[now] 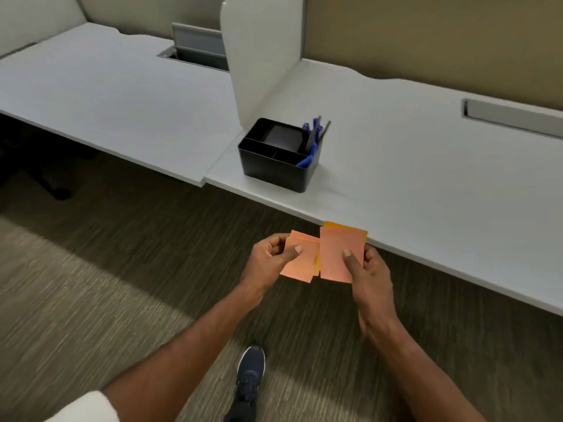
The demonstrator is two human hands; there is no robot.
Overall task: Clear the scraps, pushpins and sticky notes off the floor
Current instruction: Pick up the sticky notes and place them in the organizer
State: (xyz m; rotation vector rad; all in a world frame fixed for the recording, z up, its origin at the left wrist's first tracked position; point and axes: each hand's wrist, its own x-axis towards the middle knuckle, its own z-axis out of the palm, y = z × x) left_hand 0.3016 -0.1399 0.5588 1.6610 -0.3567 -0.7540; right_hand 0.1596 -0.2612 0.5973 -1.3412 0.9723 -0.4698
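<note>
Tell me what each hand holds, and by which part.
The left hand pinches a few pink sticky notes at their left side; the right hand pinches a second stack at its lower right part.

Salmon-orange paper sticky notes point(338, 254), one yellow-orange behind; black plastic desk organizer point(278, 164) beyond the hands; streaked olive-brown carpet floor point(106, 269) beneath.

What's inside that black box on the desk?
The black organizer holds blue pens along its right side and a dark square item at the back. Its front compartments' floors are hidden by the walls.
</note>
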